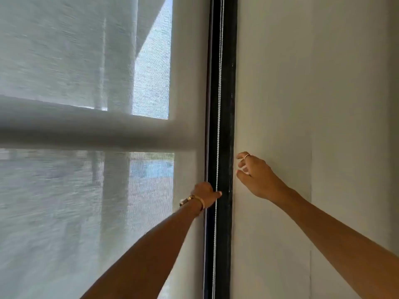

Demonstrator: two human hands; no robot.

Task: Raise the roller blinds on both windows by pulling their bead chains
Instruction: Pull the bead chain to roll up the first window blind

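A sheer grey-white roller blind covers the window on the left, with the window's crossbars showing through it. A silver bead chain hangs straight down in front of the black window frame at the blind's right edge. My left hand, with bracelets on the wrist, is closed around the chain at mid-height. My right hand, wearing a ring, hovers to the right of the chain against the wall with its fingers apart and nothing in it.
A plain cream wall fills the right half of the view, right next to the black frame. Only this one window is in view.
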